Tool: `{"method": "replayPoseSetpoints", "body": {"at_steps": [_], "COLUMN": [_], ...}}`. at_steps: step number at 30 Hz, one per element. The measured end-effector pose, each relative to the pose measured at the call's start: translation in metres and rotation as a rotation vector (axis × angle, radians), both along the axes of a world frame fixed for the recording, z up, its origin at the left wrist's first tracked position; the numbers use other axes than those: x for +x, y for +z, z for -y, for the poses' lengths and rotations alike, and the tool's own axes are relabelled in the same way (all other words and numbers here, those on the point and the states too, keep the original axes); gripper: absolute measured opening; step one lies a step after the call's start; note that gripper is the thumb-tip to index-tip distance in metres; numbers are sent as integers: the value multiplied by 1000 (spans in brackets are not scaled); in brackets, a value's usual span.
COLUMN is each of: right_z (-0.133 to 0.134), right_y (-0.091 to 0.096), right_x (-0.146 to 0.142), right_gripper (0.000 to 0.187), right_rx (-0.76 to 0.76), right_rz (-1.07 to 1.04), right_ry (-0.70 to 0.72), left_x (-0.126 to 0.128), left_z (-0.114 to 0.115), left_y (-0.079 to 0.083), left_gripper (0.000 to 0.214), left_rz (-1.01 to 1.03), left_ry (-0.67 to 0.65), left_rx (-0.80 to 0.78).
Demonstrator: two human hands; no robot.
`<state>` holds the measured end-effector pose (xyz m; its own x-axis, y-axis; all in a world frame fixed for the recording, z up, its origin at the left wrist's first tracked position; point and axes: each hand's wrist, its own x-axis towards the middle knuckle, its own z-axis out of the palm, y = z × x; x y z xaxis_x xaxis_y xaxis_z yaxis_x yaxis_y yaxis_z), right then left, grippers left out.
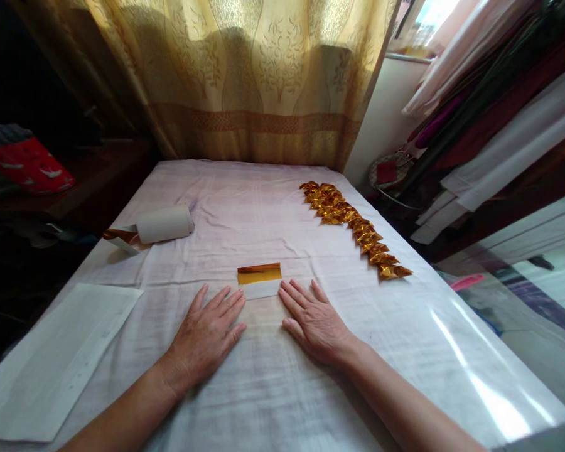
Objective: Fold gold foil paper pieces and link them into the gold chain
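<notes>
A small sheet of gold foil paper (258, 275) lies on the white cloth, its near strip showing white and its upper part gold. My left hand (209, 333) rests flat just left of it, fingertips at the sheet's lower left corner. On the other side my right hand (313, 320) also lies flat, its fingertips at the sheet's right edge. Both hands have their fingers stretched out and hold nothing. Several folded gold foil pieces (343, 210) form a slanting row at the far right. To the left lies a white paper roll (164, 224) with gold foil showing at its end.
A large white sheet (56, 358) lies at the left edge of the cloth-covered table (245, 207). Behind the table hangs a gold curtain (282, 81). A red container (28, 164) stands on dark furniture at left, and clothes (513, 138) hang at right.
</notes>
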<state>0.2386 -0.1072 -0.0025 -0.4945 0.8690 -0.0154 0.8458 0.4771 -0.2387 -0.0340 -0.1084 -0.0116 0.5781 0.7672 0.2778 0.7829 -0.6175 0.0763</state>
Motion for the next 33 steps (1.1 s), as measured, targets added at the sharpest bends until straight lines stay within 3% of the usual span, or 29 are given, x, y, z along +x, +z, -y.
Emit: {"method": "replayPoseSetpoints", "body": {"at_steps": [6,11,16,23,27,33], "right_z": [-3,-21,-33,-34,-36,-39], "right_y": [2,12,3,-14,-17,-25], "right_x": [-5,-14,-17,-14,-11,-7], "right_gripper": [49,22,6,55,49,22], "right_rx": [66,146,170,223,216,297], "right_rz": [-42,-181,-321,-369,-412,-509], "right_ry": [-15,-62,-156,-189,-167,-112], "left_x": [-8,8,21,17,16,15], "left_z": [-4,-27,-43,-42,-40,-40], "left_y": [8,19,12,3,0,-5], "left_gripper": [37,25,31,17,16,4], "left_rz": [22,146,213,322,342,394], "left_ry": [4,114,168,167,120,-3], "left_rx": [12,15,-62,-101,-121,-137]}}
